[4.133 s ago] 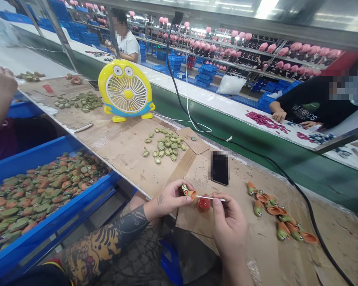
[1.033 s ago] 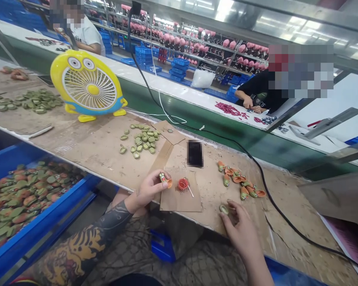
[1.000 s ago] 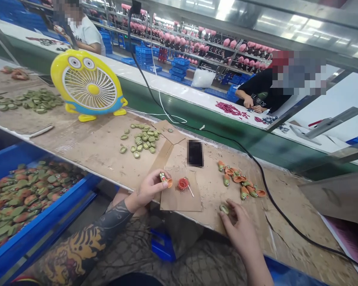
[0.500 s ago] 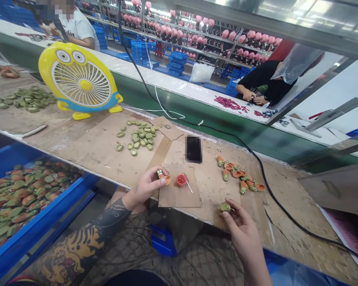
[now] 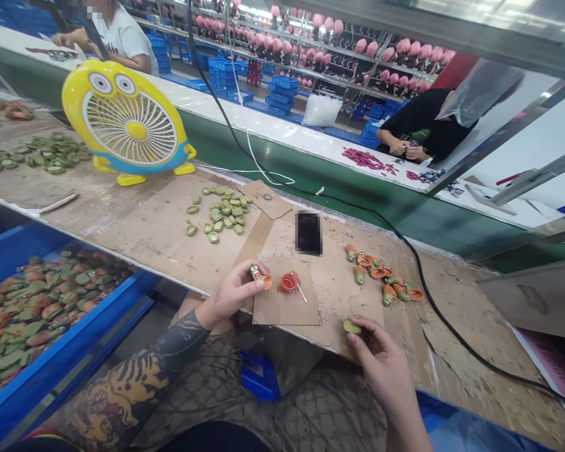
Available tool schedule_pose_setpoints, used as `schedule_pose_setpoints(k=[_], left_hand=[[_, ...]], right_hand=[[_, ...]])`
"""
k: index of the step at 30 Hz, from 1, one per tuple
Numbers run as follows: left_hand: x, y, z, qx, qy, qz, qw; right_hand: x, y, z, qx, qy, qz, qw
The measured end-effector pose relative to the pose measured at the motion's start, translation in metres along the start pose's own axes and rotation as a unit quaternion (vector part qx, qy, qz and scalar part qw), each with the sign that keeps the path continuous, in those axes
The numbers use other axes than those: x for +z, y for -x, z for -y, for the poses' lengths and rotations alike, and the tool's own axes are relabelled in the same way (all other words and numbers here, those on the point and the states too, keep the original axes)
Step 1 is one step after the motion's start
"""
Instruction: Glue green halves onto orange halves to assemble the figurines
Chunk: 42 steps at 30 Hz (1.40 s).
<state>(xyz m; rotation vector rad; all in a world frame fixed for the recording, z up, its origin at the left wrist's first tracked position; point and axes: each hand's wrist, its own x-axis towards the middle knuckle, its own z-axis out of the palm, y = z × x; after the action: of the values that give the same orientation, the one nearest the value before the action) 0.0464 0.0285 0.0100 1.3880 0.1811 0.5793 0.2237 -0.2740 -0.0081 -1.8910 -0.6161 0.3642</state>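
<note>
My left hand (image 5: 242, 287) pinches a small green-and-orange figurine piece (image 5: 258, 276) with painted eyes and an orange hollow end, over the table's front edge. Between finger and thumb of my right hand (image 5: 375, 345) is a green oval cap (image 5: 351, 327), its pale flat face showing. On a cardboard square (image 5: 282, 312) between my hands stands a small red cup (image 5: 289, 283). A white stick (image 5: 302, 292) leans against the cup's right side. Similar green-and-orange pieces (image 5: 388, 292) lie in a loose pile to the right. Loose green oval caps (image 5: 226, 210) are spread at the back left.
A yellow fan (image 5: 136, 130) stands at the left. A blurred dark rectangle (image 5: 308, 233) lies behind the cup. A black cable (image 5: 421, 270) crosses the right side. Below left, a blue bin (image 5: 117, 290) holds many pieces. Two people work across the green-sided bench (image 5: 282, 160).
My right hand has turned the green cap so that its flat face shows more. My left hand keeps its hold on the figurine piece. The whole view has shifted slightly.
</note>
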Motion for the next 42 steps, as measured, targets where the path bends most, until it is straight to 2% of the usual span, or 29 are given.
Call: schedule_pose_setpoints(k=[3,6,9,11,14,16,19,22,24,27,29,34,42], left_hand=[[0.0,0.0,0.0,0.001,0.0,-0.001,1.0],[0.001,0.001,-0.002,0.0,0.0,-0.002,1.0],[0.002,0.0,-0.002,-0.001,0.0,-0.003,1.0],[0.002,0.0,-0.002,0.002,0.0,-0.009,1.0],[0.003,0.002,-0.005,0.014,-0.004,-0.027,1.0],[0.005,0.007,-0.01,0.024,-0.007,-0.04,0.999],[0.015,0.02,-0.024,0.037,-0.014,-0.043,0.998],[0.036,0.034,-0.035,0.065,-0.03,0.017,0.997],[0.052,0.039,-0.039,0.081,-0.027,0.062,0.994],[0.071,0.043,-0.037,0.082,-0.002,0.067,0.994],[0.076,0.044,-0.034,0.081,0.005,0.055,0.995],[0.075,0.048,-0.035,0.084,-0.022,0.038,0.995],[0.074,0.053,-0.036,0.115,-0.062,0.024,0.991]], right_hand=[[-0.008,-0.006,0.0,-0.01,0.138,0.008,0.99],[-0.013,-0.009,0.0,-0.021,0.245,-0.032,0.969],[-0.012,-0.011,0.001,0.009,0.292,-0.058,0.955],[-0.008,-0.013,0.002,0.003,0.301,-0.05,0.952],[-0.005,-0.018,0.004,-0.041,0.284,-0.016,0.958],[-0.004,-0.019,0.008,-0.041,0.248,-0.016,0.968],[0.003,-0.011,0.02,-0.017,0.111,-0.047,0.993],[0.017,0.01,0.041,-0.021,-0.055,-0.032,0.998],[0.027,0.025,0.057,-0.044,-0.098,-0.005,0.994],[0.039,0.041,0.078,-0.115,-0.083,0.017,0.99],[0.045,0.045,0.089,-0.162,-0.051,0.028,0.985],[0.051,0.039,0.108,-0.248,0.035,0.05,0.967],[0.047,0.037,0.119,-0.292,0.082,0.061,0.951]])
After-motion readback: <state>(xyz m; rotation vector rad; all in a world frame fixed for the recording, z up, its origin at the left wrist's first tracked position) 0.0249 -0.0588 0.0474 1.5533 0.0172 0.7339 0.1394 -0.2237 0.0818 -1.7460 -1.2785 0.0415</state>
